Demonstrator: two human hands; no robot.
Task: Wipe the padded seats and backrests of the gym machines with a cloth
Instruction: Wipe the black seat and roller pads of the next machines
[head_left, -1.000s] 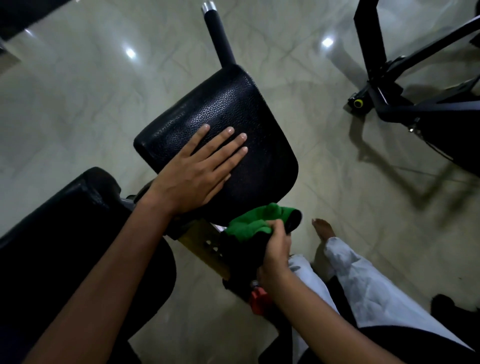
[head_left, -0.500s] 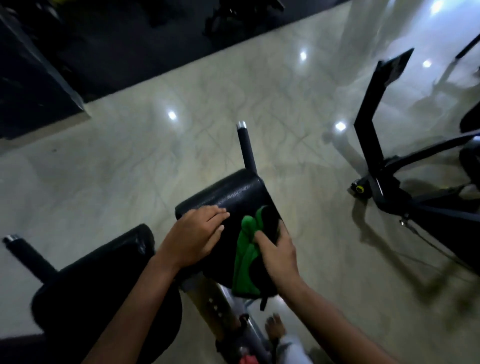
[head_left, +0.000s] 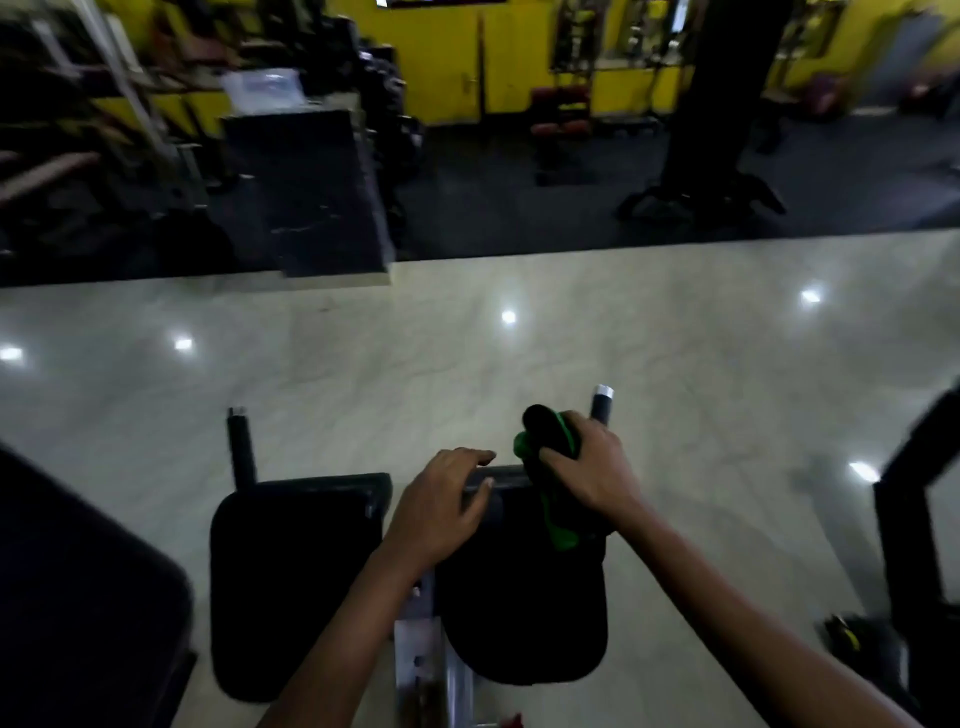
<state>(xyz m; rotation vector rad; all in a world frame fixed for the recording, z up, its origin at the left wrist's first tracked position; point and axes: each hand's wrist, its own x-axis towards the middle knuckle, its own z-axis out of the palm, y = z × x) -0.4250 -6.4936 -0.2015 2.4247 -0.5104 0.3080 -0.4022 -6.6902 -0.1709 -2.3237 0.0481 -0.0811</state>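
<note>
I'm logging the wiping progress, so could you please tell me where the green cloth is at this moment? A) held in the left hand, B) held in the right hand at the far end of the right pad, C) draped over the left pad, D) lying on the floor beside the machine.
B: the right hand grips the green cloth at the far end of the right pad, while the left hand rests on that pad.

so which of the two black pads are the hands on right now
The right-hand pad, beside the bare left-hand pad. The left hand rests on its far edge, and the right hand grips the green cloth against it.
</note>
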